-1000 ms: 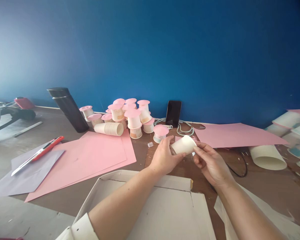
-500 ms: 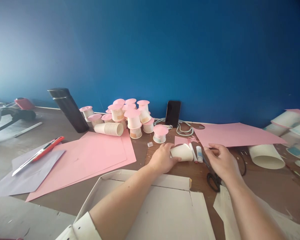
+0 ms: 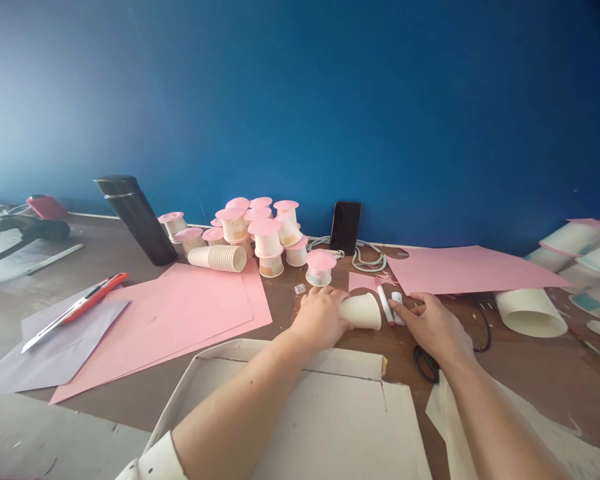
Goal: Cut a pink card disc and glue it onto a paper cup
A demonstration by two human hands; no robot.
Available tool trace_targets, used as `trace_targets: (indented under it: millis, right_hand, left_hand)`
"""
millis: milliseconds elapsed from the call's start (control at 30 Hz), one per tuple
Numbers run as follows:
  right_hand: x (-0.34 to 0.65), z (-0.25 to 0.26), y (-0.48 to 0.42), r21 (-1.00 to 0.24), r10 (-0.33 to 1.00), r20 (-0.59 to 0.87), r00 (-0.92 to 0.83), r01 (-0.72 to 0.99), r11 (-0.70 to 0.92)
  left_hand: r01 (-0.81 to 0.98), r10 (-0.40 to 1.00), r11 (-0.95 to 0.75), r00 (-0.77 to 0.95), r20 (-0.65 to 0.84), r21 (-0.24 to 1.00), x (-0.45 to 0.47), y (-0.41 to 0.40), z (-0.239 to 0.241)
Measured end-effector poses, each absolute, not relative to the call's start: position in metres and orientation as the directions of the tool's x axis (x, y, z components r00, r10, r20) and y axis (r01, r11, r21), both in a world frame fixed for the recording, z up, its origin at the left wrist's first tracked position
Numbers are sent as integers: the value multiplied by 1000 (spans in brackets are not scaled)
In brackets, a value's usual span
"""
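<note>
Brown table (image 3: 530,377) against blue wall (image 3: 300,100). White cup (image 3: 364,311) lies sideways at center, mouth facing right, left hand (image 3: 320,317) clamped around its base. Right hand (image 3: 436,332) at small white tube (image 3: 397,298); can't tell if pinched. Nested cups (image 3: 219,258) lie farther left, near black flask (image 3: 139,223).

A pale, dotted sleeve on one arm, with bare forearms and bare hands.
The left arm wears a white or cream sleeve (image 3: 163,461), marked with small, dark, round dots set well apart; its cloth looks smooth, its edge is cleanly cut across the forearm, and a fold or seam shows near the lower border. Beyond it the left forearm (image 3: 230,407) is uncovered, with one tiny dark spot, narrowing to an ungloved left hand (image 3: 320,317). The right forearm (image 3: 500,413) is uncovered throughout its visible length, as is the right hand (image 3: 437,330).
</note>
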State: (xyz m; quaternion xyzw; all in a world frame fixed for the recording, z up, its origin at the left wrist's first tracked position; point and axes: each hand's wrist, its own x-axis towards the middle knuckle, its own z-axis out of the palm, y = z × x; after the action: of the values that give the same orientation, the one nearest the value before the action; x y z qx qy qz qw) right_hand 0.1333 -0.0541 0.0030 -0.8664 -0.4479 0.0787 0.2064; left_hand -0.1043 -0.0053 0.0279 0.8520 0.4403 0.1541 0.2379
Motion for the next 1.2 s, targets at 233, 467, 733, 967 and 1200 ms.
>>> trace_targets:
  millis: [233, 467, 733, 967, 1200]
  right_hand:
    - [134, 0, -51, -425, 812, 3, 583, 736, -527]
    - [135, 5, -53, -416, 790, 1, 613, 719, -557]
    - [127, 3, -55, -469, 804, 192, 562, 773, -428]
    - [104, 9, -54, -318, 897, 154, 415, 880, -353]
    - [93, 15, -46, -157, 924, 51, 378, 917, -367]
  left_hand:
    - [637, 785, -550, 615, 74, 541, -106, -2, 25]
    - [609, 768, -554, 636, 68, 567, -108, -3, 23]
    - [617, 770, -545, 636, 49, 567, -109, -5, 28]
    - [620, 769, -549, 637, 50, 561, -108, -5, 26]
    - [613, 759, -568, 648, 63, 550, -106, -6, 25]
